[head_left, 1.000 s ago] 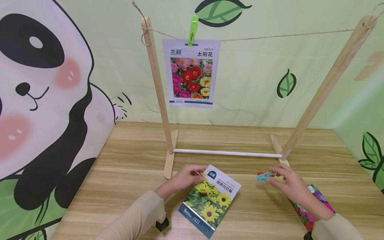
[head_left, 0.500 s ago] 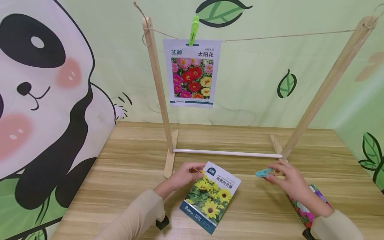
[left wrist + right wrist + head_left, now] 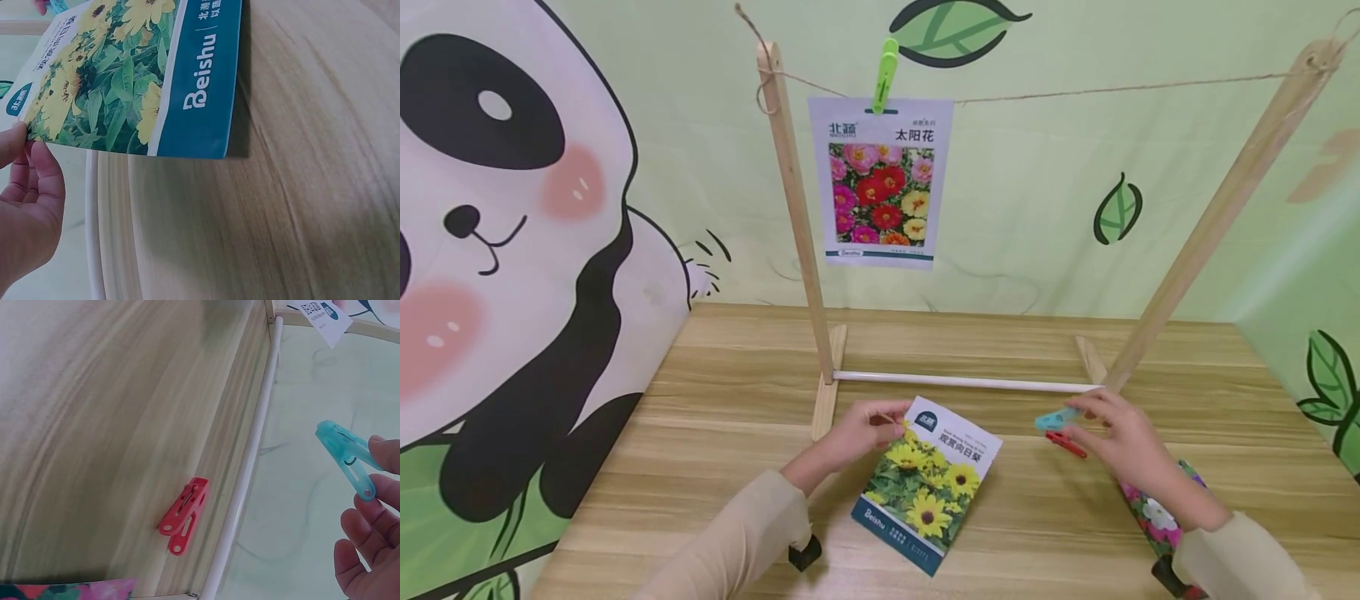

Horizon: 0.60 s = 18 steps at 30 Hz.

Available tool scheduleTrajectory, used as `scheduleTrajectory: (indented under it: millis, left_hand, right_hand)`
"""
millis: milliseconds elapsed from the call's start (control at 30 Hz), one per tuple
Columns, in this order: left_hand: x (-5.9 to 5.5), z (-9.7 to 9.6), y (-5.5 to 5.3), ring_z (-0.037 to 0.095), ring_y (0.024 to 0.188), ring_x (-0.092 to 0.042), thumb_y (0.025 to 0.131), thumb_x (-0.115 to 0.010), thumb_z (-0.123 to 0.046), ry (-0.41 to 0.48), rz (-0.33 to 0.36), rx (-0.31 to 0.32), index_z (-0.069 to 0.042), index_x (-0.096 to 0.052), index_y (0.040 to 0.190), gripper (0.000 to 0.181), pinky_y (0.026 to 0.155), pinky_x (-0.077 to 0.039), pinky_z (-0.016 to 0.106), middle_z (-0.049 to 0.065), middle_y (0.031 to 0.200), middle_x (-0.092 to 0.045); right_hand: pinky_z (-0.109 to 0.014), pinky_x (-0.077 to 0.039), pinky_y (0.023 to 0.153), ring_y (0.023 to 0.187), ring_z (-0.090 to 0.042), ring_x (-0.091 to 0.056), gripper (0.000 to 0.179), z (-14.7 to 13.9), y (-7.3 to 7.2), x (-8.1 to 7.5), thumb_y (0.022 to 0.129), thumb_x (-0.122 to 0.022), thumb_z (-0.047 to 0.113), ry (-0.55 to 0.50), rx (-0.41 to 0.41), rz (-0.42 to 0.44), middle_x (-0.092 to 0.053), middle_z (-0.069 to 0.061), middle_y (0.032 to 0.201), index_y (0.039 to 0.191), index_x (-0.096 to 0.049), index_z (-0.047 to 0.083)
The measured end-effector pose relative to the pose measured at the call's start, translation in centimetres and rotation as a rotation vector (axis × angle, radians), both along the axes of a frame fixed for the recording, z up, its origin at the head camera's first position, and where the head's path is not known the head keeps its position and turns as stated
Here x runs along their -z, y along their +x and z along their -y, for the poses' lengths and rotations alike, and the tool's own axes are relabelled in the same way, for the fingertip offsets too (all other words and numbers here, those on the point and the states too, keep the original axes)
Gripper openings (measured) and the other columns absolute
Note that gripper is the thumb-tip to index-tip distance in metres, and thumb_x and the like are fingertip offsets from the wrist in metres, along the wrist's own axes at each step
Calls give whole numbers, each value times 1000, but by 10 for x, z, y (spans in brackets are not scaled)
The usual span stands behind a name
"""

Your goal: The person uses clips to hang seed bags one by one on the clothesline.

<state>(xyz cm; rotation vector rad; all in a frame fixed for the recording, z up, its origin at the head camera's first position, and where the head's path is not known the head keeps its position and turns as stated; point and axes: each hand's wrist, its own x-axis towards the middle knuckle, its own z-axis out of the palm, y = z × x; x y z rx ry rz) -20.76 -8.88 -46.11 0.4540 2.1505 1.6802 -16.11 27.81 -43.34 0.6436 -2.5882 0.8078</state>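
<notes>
My left hand (image 3: 865, 433) pinches the upper left edge of a seed packet (image 3: 928, 483) printed with yellow flowers. The packet tilts over the table, its dark blue lower band (image 3: 200, 94) nearest the left wrist camera. In my right hand (image 3: 1120, 437) a light blue clothespin (image 3: 345, 456) is pinched between thumb and fingers by its handle ends. A red clothespin (image 3: 184, 515) lies on the table just below that hand. Another seed packet (image 3: 880, 183), with red, pink and yellow flowers, hangs from the twine by a green clothespin (image 3: 885, 77).
Two wooden posts (image 3: 793, 208) carry the twine (image 3: 1112, 87) across the back, with a white rod (image 3: 970, 382) joining their feet. Partly under my right forearm lies a packet with pink and white flowers (image 3: 1157, 512). Behind stands a panda-printed backdrop (image 3: 1022, 208).
Both hands have risen slightly, the yellow-flower packet going up with the left. The light blue clothespin has moved up and a little left, showing the red one beneath it.
</notes>
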Motion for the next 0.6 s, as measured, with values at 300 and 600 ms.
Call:
scheduleTrajectory:
  millis: [300,600]
  left_hand:
    - [-2,-1,-2,10,84,-55,103,-58,8,22,-6,-26,12,-56,144,42,71,-49,19,17,110,-65]
    - [-3,1,-3,9,85,-55,105,-57,6,24,-7,-49,12,-55,145,41,73,-50,21,24,112,-69]
  right_hand:
    - [-27,-52,68,89,-18,-64,36,4,-5,-6,77,-88,-4,-23,-5,-28,-71,-13,106,111,-77,-5]
    - [-25,-49,66,87,-26,-65,37,6,-9,-11,77,-87,-4,-16,-3,-60,-71,-16,105,112,-76,-8]
